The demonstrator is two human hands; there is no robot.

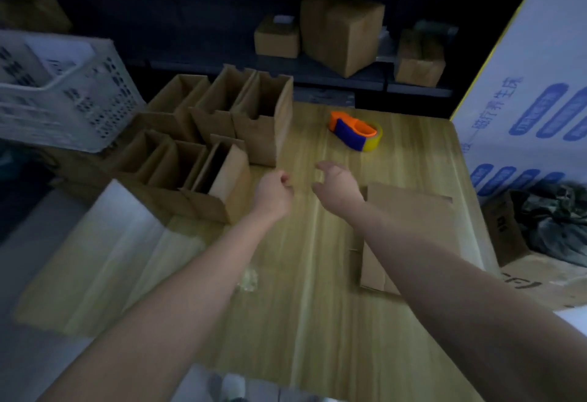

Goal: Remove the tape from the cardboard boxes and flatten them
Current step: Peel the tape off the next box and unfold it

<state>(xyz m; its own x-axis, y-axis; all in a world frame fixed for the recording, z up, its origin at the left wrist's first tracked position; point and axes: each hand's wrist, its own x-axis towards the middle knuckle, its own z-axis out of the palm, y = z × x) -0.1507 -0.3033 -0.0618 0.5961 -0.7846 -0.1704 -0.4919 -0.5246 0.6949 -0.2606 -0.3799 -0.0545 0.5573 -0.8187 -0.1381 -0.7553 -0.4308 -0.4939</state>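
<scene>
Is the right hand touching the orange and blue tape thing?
Apart. The head view shows a stretch of bare wooden table between the right hand and the tape dispenser.

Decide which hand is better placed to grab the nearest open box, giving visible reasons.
Left, probably. The left hand is right beside the nearest open box, while the right hand is farther off, by the flattened cardboard.
</scene>
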